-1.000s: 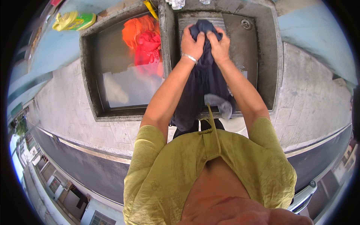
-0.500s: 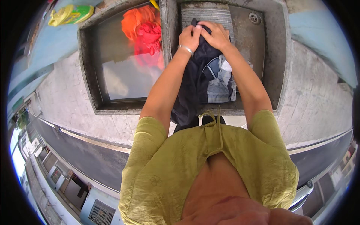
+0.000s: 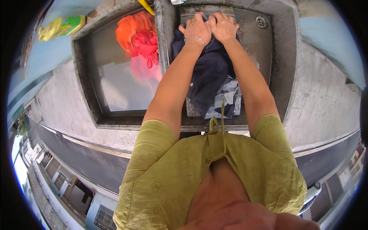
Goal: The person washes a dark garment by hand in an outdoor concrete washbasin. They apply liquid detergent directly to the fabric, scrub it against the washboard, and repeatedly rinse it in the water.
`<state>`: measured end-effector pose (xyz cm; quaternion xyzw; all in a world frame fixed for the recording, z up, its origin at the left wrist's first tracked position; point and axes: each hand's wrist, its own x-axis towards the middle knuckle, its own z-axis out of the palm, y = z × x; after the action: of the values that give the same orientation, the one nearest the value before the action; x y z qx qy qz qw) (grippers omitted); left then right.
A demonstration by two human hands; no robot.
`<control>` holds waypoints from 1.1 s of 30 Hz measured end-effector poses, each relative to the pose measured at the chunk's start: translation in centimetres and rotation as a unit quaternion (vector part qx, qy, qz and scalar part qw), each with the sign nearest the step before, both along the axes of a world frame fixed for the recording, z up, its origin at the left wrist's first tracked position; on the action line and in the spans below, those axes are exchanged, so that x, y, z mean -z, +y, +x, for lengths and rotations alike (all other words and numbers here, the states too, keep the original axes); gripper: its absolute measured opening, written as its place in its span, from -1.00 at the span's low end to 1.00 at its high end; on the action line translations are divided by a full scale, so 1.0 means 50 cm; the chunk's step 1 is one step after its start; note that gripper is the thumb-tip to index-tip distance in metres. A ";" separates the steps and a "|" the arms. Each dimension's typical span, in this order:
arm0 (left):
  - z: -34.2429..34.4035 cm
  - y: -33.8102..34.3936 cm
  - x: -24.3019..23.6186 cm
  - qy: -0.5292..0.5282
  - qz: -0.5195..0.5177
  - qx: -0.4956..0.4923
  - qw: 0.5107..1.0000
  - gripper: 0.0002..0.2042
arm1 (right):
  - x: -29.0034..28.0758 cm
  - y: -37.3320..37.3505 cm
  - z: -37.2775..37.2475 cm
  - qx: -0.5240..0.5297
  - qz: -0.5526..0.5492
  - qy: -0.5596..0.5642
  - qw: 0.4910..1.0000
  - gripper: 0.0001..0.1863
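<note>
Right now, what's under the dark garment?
A ridged grey slab: its far end shows beyond the dark garment. The slab's middle is covered by cloth, so I can't tell whether anything else lies beneath.

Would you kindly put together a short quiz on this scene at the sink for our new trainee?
1. Open question: what lies directly beneath the left hand and the right hand?

2. True or false: the drain is in the left basin.

3. Fill the gap: the bracelet is worn on the person's ____ side.

Key:
1. The dark cloth.
2. False; the drain is in the right basin.
3. Left.
</note>
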<state>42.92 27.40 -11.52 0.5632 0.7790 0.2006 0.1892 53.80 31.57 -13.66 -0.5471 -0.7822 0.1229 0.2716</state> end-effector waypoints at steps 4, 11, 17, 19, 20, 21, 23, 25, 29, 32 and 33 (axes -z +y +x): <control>0.050 -0.177 -0.061 -0.025 0.055 0.049 0.997 -0.48 | -0.029 -0.144 0.105 -0.112 -0.059 0.102 0.987 -0.71; 0.067 -0.229 -0.056 -0.018 0.034 0.046 0.998 -0.72 | -0.037 -0.205 0.094 -0.091 -0.048 0.093 0.990 -0.77; 0.004 -0.028 -0.010 0.128 0.045 0.004 0.991 -0.63 | 0.001 -0.039 0.014 0.022 -0.107 -0.007 0.994 -0.58; 0.012 -0.086 -0.014 0.095 0.061 0.005 0.994 -0.57 | -0.042 -0.078 0.052 -0.044 -0.182 0.046 0.981 -0.65; 0.020 -0.139 -0.038 -0.018 0.010 0.036 0.999 -0.53 | -0.029 -0.126 0.092 -0.098 -0.108 0.122 0.982 -0.72; 0.031 -0.205 -0.052 -0.081 0.083 0.052 0.992 -0.56 | -0.053 -0.192 0.117 -0.116 -0.026 0.132 0.984 -0.75; 0.073 -0.350 -0.079 -0.146 0.150 0.055 0.976 -0.62 | -0.110 -0.321 0.161 -0.140 -0.044 0.154 0.977 -0.77; 0.090 -0.381 -0.075 -0.129 0.126 0.036 0.983 -0.68 | -0.113 -0.368 0.169 -0.117 -0.076 0.145 0.980 -0.87; 0.065 -0.192 -0.029 -0.020 0.070 -0.012 0.997 -0.79 | -0.033 -0.161 0.092 -0.053 -0.118 0.038 0.991 -0.85; 0.012 -0.041 -0.023 0.014 -0.097 -0.015 0.995 -0.71 | -0.022 -0.043 0.022 0.036 -0.160 -0.045 0.986 -0.70; 0.003 -0.034 -0.022 0.069 -0.056 0.021 0.996 -0.69 | -0.024 -0.051 0.024 0.032 -0.148 -0.031 0.988 -0.67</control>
<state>43.05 25.68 -10.40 0.5807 0.7880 0.1134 0.1702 54.98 29.01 -12.45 -0.6097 -0.7455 0.2111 0.1673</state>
